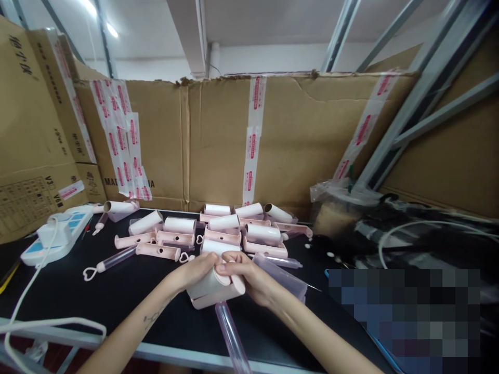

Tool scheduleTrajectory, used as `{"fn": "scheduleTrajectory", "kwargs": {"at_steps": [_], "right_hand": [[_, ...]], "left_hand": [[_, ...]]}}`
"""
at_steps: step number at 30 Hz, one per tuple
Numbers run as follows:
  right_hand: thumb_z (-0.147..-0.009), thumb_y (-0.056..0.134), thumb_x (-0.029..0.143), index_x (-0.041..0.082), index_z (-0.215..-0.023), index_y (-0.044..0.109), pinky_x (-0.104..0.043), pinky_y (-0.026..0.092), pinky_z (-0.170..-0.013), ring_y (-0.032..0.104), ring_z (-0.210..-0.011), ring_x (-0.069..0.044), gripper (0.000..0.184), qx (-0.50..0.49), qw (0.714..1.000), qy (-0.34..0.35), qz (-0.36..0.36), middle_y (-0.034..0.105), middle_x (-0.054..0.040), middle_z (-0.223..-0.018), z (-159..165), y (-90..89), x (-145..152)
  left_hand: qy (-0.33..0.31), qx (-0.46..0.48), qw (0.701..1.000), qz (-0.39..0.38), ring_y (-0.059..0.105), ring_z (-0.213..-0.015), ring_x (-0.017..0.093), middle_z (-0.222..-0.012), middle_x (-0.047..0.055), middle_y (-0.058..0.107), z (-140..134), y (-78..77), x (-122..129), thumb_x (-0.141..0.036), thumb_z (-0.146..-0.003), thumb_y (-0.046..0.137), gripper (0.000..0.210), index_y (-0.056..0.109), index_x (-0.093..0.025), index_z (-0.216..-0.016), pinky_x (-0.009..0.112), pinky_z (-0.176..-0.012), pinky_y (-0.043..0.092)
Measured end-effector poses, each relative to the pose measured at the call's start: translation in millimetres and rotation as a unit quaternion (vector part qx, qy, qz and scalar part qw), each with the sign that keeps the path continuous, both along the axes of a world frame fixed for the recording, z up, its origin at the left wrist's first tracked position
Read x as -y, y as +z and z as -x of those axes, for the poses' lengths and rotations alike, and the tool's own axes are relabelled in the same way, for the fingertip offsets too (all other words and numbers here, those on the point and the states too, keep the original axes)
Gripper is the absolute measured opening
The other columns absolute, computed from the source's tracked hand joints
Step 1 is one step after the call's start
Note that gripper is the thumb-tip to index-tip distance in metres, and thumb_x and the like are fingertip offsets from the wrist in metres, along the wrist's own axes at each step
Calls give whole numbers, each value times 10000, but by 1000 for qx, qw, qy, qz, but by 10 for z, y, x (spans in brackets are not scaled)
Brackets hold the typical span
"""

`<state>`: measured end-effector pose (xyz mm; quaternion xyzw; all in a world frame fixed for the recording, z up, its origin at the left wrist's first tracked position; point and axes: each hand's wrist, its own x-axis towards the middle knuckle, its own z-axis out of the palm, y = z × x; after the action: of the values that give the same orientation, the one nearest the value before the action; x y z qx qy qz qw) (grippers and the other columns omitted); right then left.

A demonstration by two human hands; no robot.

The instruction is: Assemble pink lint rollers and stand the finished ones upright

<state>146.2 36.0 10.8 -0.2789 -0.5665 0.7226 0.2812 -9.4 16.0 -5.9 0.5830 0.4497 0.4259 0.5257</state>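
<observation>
Fingers [230, 268] of both hands grasping a pale pink roller [206, 293], thumbs meeting at its rounded end. Roller: whitish cylinder beside curved pink shell, tilted, over near half of black counter [93, 301]; clear purplish tube [233, 337] slants below, joint unclear. Left hand [197, 269], right hand [251, 275] angled inward, forearms extended. White rolls [180, 225] behind.

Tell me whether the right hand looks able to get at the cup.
Probably yes, after letting go: the right hand grips a pink holder, but only low things, like the clear cover, seem to lie between it and the cup.
</observation>
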Motion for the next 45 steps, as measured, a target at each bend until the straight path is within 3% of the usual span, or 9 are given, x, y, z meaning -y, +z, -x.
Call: {"fn": "scheduleTrajectory", "kwargs": {"at_steps": [6,10,12,16,23,31,35,40,45], "right_hand": [[-619,694,444,187,-501,269,-216,148,-450,236,-460,-59,510,66,986,15,-152,274,72,-489,-46,92,-26],[-694,640,443,176,-547,532,-237,266,-512,414,-523,-117,323,203,867,-74,-450,467,11,-546,-179,213,-17],[-683,660,433,204,-836,661,-267,346,-587,531,-650,-186,276,238,820,-93,-513,616,-36,-736,-215,218,17],[-681,667,445,238,-1253,474,-370,418,-794,578,-953,-295,638,211,855,-92,-465,624,-85,-1106,-148,79,105],[-793,538,463,290,-1231,464,-369,421,-737,611,-899,-304,477,251,829,-97,-491,641,-74,-1074,-86,11,168],[-750,614,406,219,-1060,558,-319,442,-786,568,-929,-222,366,61,926,-164,-334,614,-51,-1040,-175,141,-25],[-714,634,470,215,-1021,566,-263,457,-665,570,-791,-180,405,-34,928,-269,-257,608,-31,-912,-384,351,-170],[-784,324,696,219,-1081,498,-261,463,-614,585,-749,-183,588,-55,942,-254,-212,608,-47,-853,-822,775,-285],[-787,408,633,179,-1057,500,-246,448,-611,571,-728,-170,537,209,891,-132,-380,604,-42,-877,-1105,994,-295]], "left_hand": [[-2,-12,1000,-20,407,-531,130,-518,-18,535,-5,3,-31,-290,-739,511,261,570,-169,-515,230,-495,288],[21,-4,999,-27,429,-554,129,-557,-23,556,-6,-42,-25,-290,-771,471,267,580,-166,-561,222,-508,300],[44,14,999,-19,444,-558,131,-582,-17,572,1,-81,-20,-327,-791,451,277,593,-163,-619,222,-513,316],[74,60,995,14,460,-538,132,-572,0,577,5,-158,-24,-396,-785,495,298,606,-147,-665,221,-498,329],[63,87,993,56,561,-698,186,-678,28,633,-6,-52,61,-489,-786,500,347,649,-177,-807,241,-616,423],[-21,87,995,44,572,-621,174,-701,49,643,78,185,130,-538,-637,660,447,645,-152,-861,230,-541,406],[-57,154,986,-9,606,-740,227,-780,102,647,-18,386,79,-680,-759,357,648,602,-121,-976,312,-677,451],[28,-93,972,-215,570,-833,205,-848,62,617,-184,333,3,-491,-776,523,378,571,-186,-995,333,-800,428],[15,-376,854,-360,410,-1128,290,-1148,83,527,-431,64,-48,-450,-721,606,422,548,-228,-1075,489,-975,304]]}}
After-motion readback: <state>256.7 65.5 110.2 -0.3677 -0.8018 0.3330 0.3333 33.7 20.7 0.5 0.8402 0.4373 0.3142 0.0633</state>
